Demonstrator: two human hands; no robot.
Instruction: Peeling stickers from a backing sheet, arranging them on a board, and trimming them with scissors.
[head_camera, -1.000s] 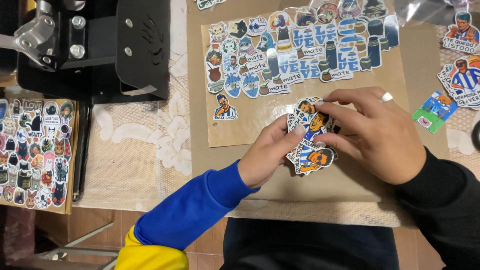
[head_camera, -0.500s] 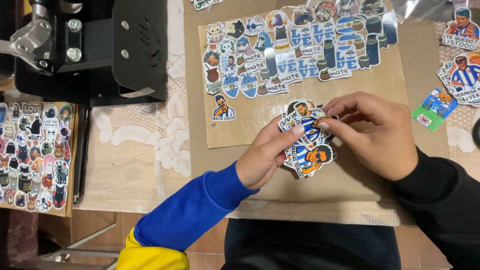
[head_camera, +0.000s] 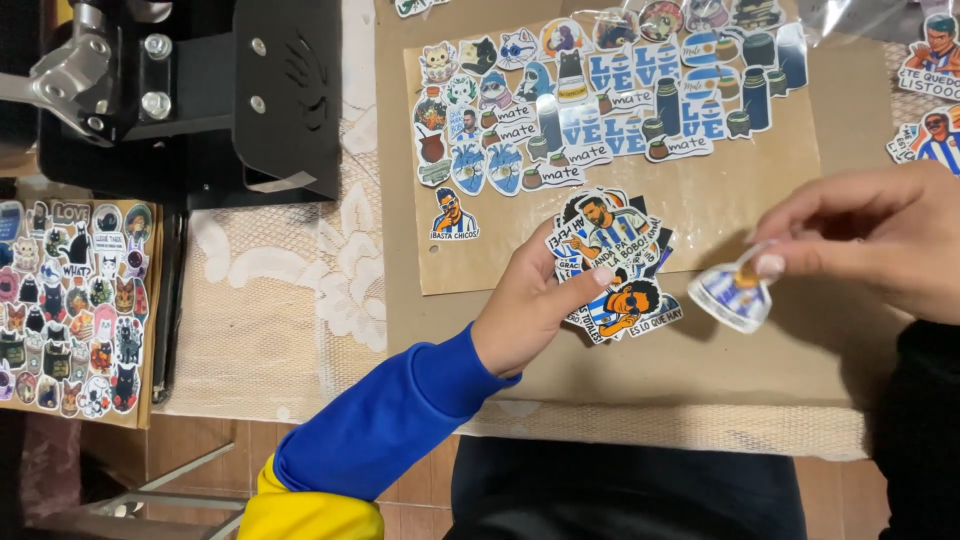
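Observation:
My left hand (head_camera: 530, 300), in a blue sleeve with a yellow cuff, rests on a small pile of die-cut stickers (head_camera: 610, 260) on the brown cardboard sheet (head_camera: 700, 330), thumb and fingers pinching the pile's left edge. My right hand (head_camera: 880, 245), in a black sleeve, holds one curled blue-and-white sticker (head_camera: 735, 290) between thumb and forefinger, lifted just to the right of the pile. Rows of laid-out stickers (head_camera: 600, 100) cover the far half of the brown sheet, with a single figure sticker (head_camera: 455, 215) below them at the left.
A black press machine (head_camera: 190, 90) with a metal lever stands at the back left. A board full of small cat stickers (head_camera: 70, 300) lies at the far left. More figure stickers (head_camera: 930, 90) lie at the right edge. White lace cloth (head_camera: 290, 300) covers the table.
My right hand has pulled one sticker off the pile and moved it to the right. My left hand stays on the pile.

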